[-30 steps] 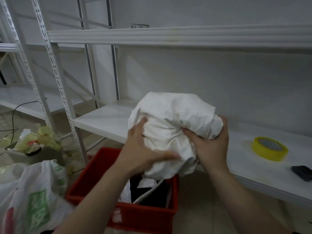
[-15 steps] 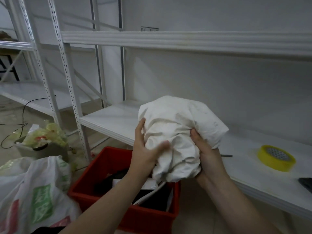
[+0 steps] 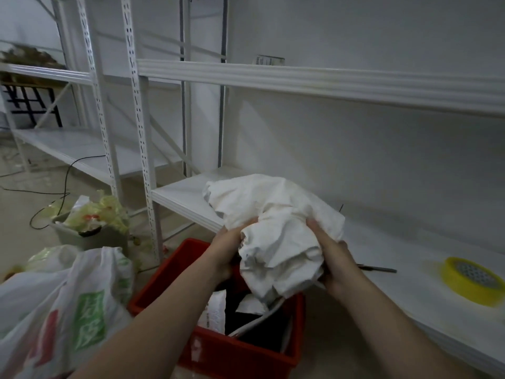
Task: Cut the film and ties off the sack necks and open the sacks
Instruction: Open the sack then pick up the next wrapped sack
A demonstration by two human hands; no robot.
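A crumpled white sack (image 3: 276,228) is held in the air above a red crate (image 3: 240,354), in front of the low white shelf. My left hand (image 3: 228,244) grips its left side with fingers curled into the folds. My right hand (image 3: 332,255) grips its right side, thumb pressed into the cloth. The sack's neck is bunched between both hands; no film or tie shows on it.
The white shelf (image 3: 396,291) carries a yellow tape roll (image 3: 474,280) and a thin dark tool (image 3: 378,268). A printed plastic bag (image 3: 62,318) lies bottom left, with a grey bin of bags (image 3: 90,225) behind it. Shelf uprights (image 3: 142,149) stand to the left.
Both hands have lowered the sack and shifted their grip, bunching it tighter. The view has swung so the rack and the bin sit further right.
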